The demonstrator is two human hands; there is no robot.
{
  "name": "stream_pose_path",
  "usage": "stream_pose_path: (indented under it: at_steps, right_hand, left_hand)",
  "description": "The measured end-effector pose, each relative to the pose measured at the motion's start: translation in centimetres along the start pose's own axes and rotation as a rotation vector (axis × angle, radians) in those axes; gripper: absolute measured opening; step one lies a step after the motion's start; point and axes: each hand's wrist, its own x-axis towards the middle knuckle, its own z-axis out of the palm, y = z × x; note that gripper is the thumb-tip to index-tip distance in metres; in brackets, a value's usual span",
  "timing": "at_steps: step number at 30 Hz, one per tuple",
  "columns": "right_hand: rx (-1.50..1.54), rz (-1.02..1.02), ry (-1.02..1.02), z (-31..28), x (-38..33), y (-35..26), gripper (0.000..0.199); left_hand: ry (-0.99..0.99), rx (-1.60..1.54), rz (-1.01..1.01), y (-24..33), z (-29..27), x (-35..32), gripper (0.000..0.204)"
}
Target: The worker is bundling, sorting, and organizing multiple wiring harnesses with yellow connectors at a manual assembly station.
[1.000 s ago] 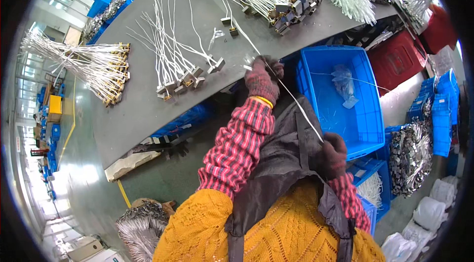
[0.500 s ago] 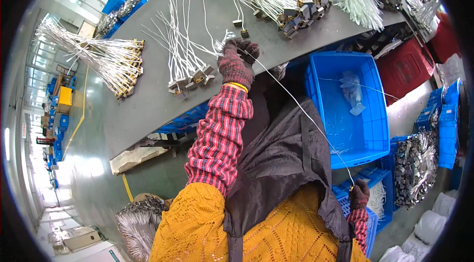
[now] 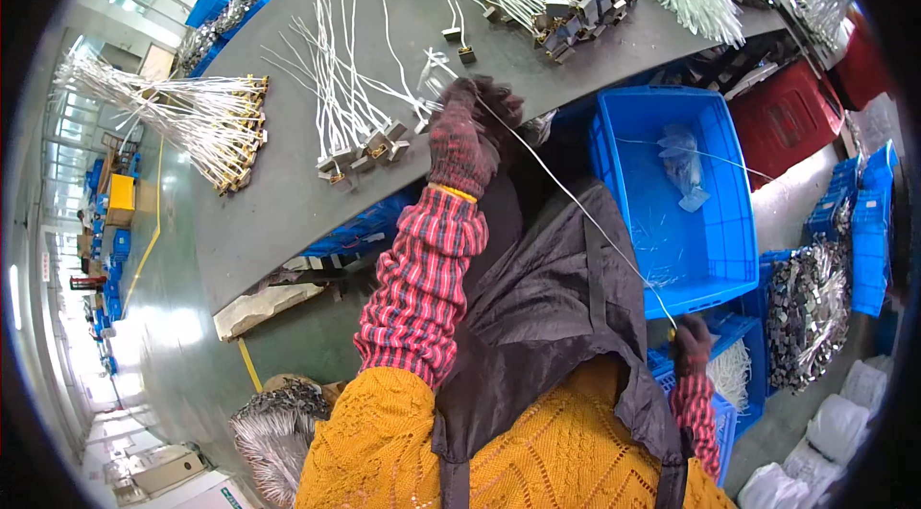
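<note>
My left hand (image 3: 465, 146), in a dark red knitted glove, is at the near edge of the grey table (image 3: 288, 212). Its blurred fingers close around a thin white wire (image 3: 576, 197). The wire runs taut across my dark apron to my right hand (image 3: 692, 344), low at the right, closed on its other end. A tiny yellowish bit shows at those fingers. Just beyond my left fingertips lies a short cluster of white wire pieces (image 3: 436, 72). Left of that hand, a loose bundle of white wires (image 3: 336, 96) ends in small metallic blocks (image 3: 369, 152).
A larger tied wire bundle (image 3: 173, 111) lies at the table's left, and another with metal blocks (image 3: 590, 5) at the far side. A blue bin (image 3: 729, 260) with a clear plastic bag (image 3: 683, 168) stands at the right. Red containers (image 3: 787, 120) are beyond it.
My left hand has drawn back slightly toward me and right, away from the wire pieces. My right hand has risen a little, with the wire still stretched between both hands.
</note>
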Motion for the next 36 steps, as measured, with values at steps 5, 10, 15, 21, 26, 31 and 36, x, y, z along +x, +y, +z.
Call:
stream_pose_path:
  at_steps: [5, 10, 15, 21, 26, 31, 36]
  right_hand:
    - [0.227, -0.051, -0.276, 21.3, -0.5, -16.4, 0.033]
    - [0.267, -0.286, -0.613, 34.3, -2.0, -24.1, 0.049]
    - [0.237, -0.440, -0.708, 38.9, -2.0, -22.0, 0.060]
    - [0.152, -0.531, -0.750, 44.9, -4.6, -27.9, 0.057]
    - [-0.069, -0.537, -0.897, 51.2, -2.0, -30.6, 0.054]
    - [-0.562, -1.225, -0.265, 56.6, 8.2, -35.5, 0.046]
    - [-0.476, -0.937, -0.611, 55.3, 15.6, -34.5, 0.035]
  left_hand:
    - [-0.135, 0.290, 0.119, -1.6, 1.5, -3.9, 0.027]
    - [0.112, 0.479, 0.116, -0.8, 0.0, -4.3, 0.030]
    - [0.132, 0.292, 0.258, 3.9, -5.0, -0.7, 0.037]
    - [0.241, 0.587, 0.360, 2.5, -9.7, -0.5, 0.028]
    - [0.412, 1.334, 0.174, 11.5, -5.0, 0.8, 0.023]
    - [0.516, 1.583, 0.361, 16.7, -9.7, 1.6, 0.022]
    - [0.341, 0.714, 0.117, 16.1, -7.2, 0.4, 0.032]
